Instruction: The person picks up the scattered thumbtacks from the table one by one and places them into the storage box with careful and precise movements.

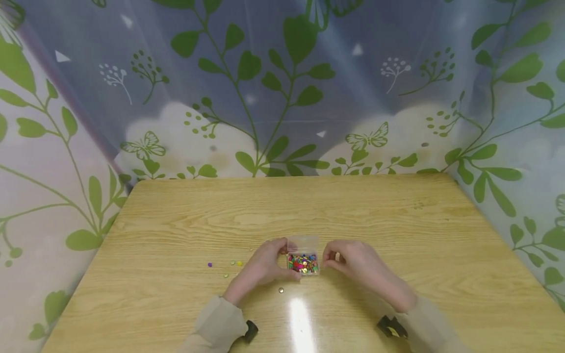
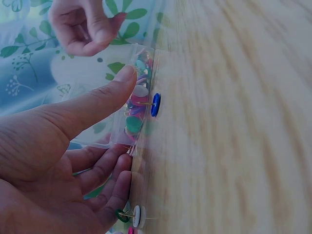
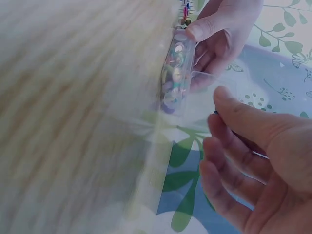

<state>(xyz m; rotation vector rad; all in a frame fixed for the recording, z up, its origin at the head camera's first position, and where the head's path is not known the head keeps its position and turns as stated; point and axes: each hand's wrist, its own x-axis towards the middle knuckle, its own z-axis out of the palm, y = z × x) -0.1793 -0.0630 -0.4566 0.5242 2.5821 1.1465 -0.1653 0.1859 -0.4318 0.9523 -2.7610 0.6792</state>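
Enclosed by a blue-and-white backdrop printed with green leaves and butterflies [image 1: 362,88], around a broad desk of yellow-brown wood grain [image 1: 185,211]. On its near half, holds a small rectangular box of clear plastic [image 1: 311,273] with the left hand [image 1: 265,267], thumb at the near side, other fingers curving round toward the back. Just to the right of the box and apart from it, brings thumb and forefinger of the right hand [image 1: 355,260] nearly together. Seems to pinch there a tiny dark-blue object [image 3: 216,112], visible only as a sliver; cannot tell for certain whether a tack.

Looks partway through, to judge by the clear plastic lid [image 1: 304,242] tipped back and the many flat round multicoloured tacks [image 1: 302,264] filling the box. Left outside, beyond the left hand: a small purple round tack [image 1: 210,264], a small yellow round tack [image 1: 240,263] and two pale-centred discs [image 1: 226,275]. Nearer, just in front of the box: a blue round-headed tack with a brass-coloured pin [image 2: 156,105], pin upward. Cannot tell whether filling or emptying; either way, appears unfinished, with loose pieces about and the lid not closed.

Shows no readable writing, label or brand, neither on the box nor on the black wrist straps [image 1: 250,331].
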